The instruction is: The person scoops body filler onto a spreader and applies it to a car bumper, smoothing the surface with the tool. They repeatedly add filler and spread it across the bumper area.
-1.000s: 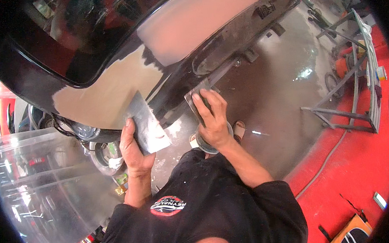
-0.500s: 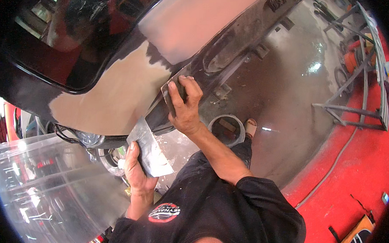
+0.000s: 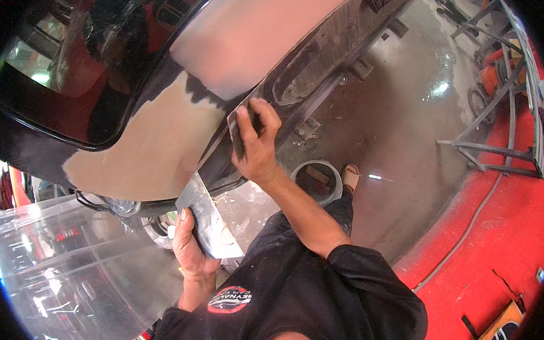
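Gripping a dark, flat rectangular block [image 3: 238,142] in your right hand [image 3: 258,155], you have your fingers bent over it, close together. It sits mid-scene, by the right edge of a smooth beige patch [image 3: 150,142] on the black, glossy car body [image 3: 27,136]; whether it touches the surface, you cannot tell from this angle. Farther off and to the right lies a broad pink patch [image 3: 246,36].

Your left hand [image 3: 193,251], nearer and to the left, holds a thin, silver-grey, four-sided sheet [image 3: 212,219], thumb along its left edge and the other fingers hidden beneath. The sheet's far corner overlaps the beige patch's near edge in view; contact there is unclear.

Your block looks light and stiff, perhaps slick if wet, so take it across its back with fingertips clear of the working face. The sheet looks light too, likely springy, with edges that may be sharp; a flat pinch well in from the corners should steady it.

Near your foot stands a round grey bucket [image 3: 338,191], and clear, wrinkled plastic sheeting [image 3: 93,272] spreads at the left.
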Available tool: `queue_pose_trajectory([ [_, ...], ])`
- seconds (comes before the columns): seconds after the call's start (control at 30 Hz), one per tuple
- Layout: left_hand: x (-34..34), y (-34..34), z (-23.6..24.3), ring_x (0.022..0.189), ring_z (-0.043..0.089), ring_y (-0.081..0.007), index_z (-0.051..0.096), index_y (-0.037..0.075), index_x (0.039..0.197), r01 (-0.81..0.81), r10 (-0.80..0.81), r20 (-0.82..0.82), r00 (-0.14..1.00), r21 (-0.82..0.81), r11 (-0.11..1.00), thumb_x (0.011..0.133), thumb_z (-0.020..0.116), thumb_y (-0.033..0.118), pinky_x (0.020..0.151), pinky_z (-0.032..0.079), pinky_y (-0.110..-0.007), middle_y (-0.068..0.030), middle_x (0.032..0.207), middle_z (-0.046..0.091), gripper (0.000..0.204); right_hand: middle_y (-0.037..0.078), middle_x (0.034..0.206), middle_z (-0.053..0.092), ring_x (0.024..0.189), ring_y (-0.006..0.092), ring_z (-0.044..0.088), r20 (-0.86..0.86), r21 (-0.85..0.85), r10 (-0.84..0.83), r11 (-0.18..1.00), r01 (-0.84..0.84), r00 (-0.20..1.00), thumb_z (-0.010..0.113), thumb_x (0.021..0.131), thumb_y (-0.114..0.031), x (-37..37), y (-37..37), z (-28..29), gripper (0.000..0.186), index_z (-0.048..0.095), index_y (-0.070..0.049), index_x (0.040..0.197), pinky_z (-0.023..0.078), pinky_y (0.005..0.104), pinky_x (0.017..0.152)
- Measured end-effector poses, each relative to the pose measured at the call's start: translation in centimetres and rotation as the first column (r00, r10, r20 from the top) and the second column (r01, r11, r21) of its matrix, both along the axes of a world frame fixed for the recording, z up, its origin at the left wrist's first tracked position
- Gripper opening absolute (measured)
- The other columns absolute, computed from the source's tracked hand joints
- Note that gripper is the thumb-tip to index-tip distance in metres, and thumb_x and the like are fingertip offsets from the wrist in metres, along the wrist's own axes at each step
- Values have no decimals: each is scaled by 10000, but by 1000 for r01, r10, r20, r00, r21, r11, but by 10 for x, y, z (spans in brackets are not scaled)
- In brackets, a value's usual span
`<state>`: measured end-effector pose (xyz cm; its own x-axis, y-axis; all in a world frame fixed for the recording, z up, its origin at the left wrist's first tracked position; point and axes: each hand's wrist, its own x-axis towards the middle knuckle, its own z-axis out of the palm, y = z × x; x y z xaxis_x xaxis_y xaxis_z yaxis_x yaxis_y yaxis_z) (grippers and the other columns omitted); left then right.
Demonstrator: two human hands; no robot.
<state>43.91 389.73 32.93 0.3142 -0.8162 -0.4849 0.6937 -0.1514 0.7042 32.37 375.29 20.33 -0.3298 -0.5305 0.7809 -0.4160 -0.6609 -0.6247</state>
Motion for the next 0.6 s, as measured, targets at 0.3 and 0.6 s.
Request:
queue_pose_trajectory([
  [0.3, -4, -1, -2, 743, 708, -238, 595, 0, 1204, 55, -55, 65, 996, 13, 998, 1032, 537, 239, 598, 616, -337, -145, 992, 712, 300, 245, 1383, 396, 1280, 404, 447, -19, -21, -69, 997, 68, 997, 554, 688, 207, -62, -55, 4, 867, 401, -24, 1509, 419, 454, 1081],
  [0.6, -30, -11, 0, 738, 704, -232, 585, 4, 1208, 19, -21, 61, 998, 50, 999, 1031, 543, 256, 597, 611, -333, -129, 996, 705, 310, 235, 1357, 466, 1264, 405, 459, -99, -57, -192, 981, 187, 976, 477, 690, 168, -150, -124, 11, 811, 450, -12, 1481, 395, 468, 1100],
])
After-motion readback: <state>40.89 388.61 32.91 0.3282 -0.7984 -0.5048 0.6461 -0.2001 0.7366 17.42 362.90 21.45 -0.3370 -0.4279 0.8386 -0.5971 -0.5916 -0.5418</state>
